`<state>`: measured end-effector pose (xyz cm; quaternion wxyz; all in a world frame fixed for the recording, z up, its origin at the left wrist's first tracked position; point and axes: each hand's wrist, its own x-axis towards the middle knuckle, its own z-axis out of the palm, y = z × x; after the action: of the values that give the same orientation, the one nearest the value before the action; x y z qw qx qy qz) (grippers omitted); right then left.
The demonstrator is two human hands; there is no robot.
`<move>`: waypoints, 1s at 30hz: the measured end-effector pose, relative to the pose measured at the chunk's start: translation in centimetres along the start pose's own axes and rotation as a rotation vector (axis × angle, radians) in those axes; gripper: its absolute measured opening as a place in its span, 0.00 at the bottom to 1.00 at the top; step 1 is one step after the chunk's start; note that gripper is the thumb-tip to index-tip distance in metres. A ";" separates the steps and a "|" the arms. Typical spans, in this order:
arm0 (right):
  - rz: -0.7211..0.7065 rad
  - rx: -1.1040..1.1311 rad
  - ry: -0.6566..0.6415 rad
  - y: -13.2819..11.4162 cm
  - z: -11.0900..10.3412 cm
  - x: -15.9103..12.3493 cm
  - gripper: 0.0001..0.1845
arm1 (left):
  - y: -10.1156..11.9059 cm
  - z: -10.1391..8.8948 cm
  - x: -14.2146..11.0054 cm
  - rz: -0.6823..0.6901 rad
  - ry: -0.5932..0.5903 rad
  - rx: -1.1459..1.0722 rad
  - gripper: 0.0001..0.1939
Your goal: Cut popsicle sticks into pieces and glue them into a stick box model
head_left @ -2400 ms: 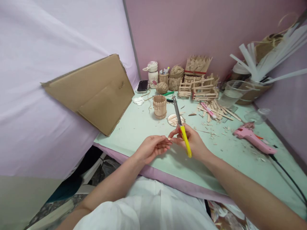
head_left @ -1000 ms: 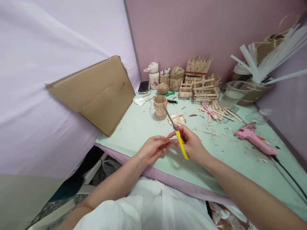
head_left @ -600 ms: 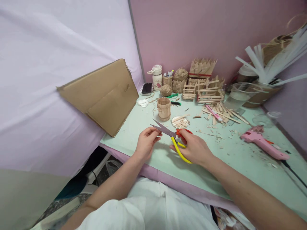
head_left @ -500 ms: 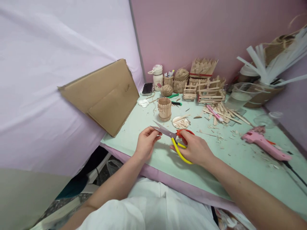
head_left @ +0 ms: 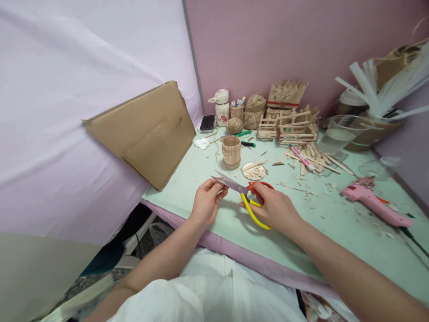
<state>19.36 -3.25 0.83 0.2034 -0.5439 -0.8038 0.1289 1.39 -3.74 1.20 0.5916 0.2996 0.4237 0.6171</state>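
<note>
My right hand (head_left: 276, 206) grips the scissors (head_left: 234, 184), which have one red and one yellow handle; their blades are apart and point left. My left hand (head_left: 206, 201) is closed in a pinch right by the blades, and whatever lies between its fingers is too small to make out. Just beyond the blades stands a small round cup made of wooden sticks (head_left: 231, 154). To its right lies a white lid (head_left: 248, 175) bearing cut wood pieces.
A pink glue gun (head_left: 375, 203) with a cord lies at right. Loose craft sticks (head_left: 315, 158), stick-built models (head_left: 298, 129), twine balls (head_left: 234, 125) and a white bottle (head_left: 221, 109) stand farther back. A cardboard sheet (head_left: 147, 134) leans at left; a plastic cup of water (head_left: 338, 134) is back right.
The whole view has shifted slightly, so things sit a little farther right. Both hands and the scissors keep nearly the same pose, blades still apart.
</note>
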 end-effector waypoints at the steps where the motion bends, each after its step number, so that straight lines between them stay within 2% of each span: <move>1: 0.001 -0.002 0.004 0.0 0.0 0.0 0.11 | 0.0 0.0 0.0 -0.008 0.006 -0.008 0.08; 6: 0.006 -0.019 0.025 -0.1 -0.1 0.0 0.12 | -0.2 0.0 0.0 -0.022 0.029 -0.043 0.09; 15: 0.013 -0.005 -0.013 -0.2 -0.2 -0.1 0.12 | -0.2 0.0 0.0 -0.022 0.034 -0.052 0.09; 30: 0.003 -0.024 -0.016 0.1 0.0 -0.1 0.12 | -0.3 -0.4 0.1 -0.028 0.014 -0.039 0.09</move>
<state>19.43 -3.29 0.76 0.1901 -0.5465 -0.8061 0.1242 1.20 -3.72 0.77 0.6030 0.2778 0.4200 0.6187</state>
